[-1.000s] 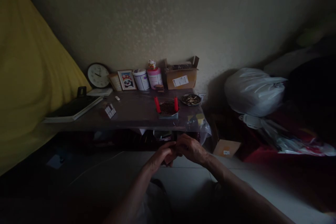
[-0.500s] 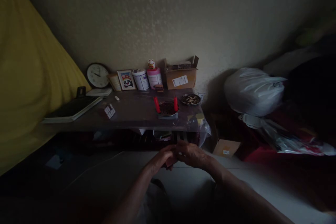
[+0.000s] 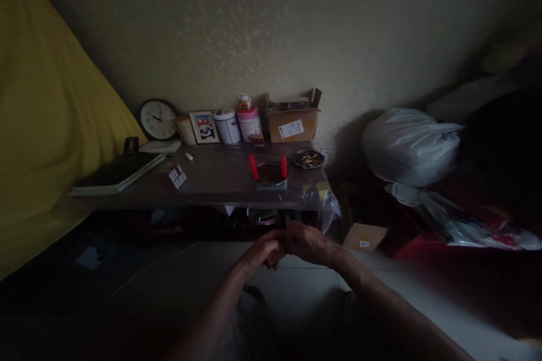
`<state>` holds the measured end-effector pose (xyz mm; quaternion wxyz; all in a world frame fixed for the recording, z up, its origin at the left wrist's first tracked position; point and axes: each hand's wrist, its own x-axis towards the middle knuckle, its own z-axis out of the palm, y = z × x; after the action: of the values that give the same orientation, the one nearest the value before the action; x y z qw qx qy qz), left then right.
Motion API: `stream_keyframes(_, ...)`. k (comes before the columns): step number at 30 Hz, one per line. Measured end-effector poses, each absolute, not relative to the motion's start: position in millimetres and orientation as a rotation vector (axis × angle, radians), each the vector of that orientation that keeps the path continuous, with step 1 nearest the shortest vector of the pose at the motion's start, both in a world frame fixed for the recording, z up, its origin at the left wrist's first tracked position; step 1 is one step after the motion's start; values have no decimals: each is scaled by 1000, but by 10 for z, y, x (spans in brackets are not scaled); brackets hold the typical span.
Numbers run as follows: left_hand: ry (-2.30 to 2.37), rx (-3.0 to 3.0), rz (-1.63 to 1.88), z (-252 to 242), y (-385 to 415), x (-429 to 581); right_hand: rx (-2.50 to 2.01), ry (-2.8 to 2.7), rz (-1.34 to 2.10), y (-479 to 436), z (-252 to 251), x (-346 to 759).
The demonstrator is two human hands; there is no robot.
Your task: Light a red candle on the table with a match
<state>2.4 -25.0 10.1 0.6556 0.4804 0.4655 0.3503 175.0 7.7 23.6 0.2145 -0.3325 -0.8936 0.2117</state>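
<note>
My left hand [image 3: 261, 254] is closed round a small reddish box [image 3: 274, 256], which looks like a matchbox and is mostly covered by fingers. My right hand [image 3: 305, 241] meets it from the right, fingers curled in at the box's upper end; anything pinched there is too small and dark to make out. Both hands are in front of the low table [image 3: 220, 180], below its edge. Beyond them a round metal bowl [image 3: 271, 182] of dark grainy stuff stands on the tabletop, with an upright red candle [image 3: 253, 167] at its left and another red candle [image 3: 283, 167] at its right.
A dish [image 3: 308, 159] of used matchsticks lies right of the bowl. Several stacked small boxes [image 3: 175, 176] sit to the left. Along the wall stand a clock [image 3: 157, 119], a picture frame [image 3: 205, 127], tubs and a cardboard box [image 3: 292, 126]. A white bag [image 3: 410, 146] is at right.
My right hand's fingers have curled in more tightly over the end of the small box. The left hand keeps its hold, and the things on the table have not moved.
</note>
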Motion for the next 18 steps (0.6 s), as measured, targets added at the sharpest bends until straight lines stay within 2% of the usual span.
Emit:
stream_keyframes(5,1033,1078,829,15,-201,-32,-1042,-2365,641,84,355,1761)
stream_keyframes(14,1033,1081,870,-7,-208,20,-981,-2531,383,94,224,1795)
stream_keyframes(18,1024,1096,862,-27,-205,45,-962,-2524,396,78,252,1780)
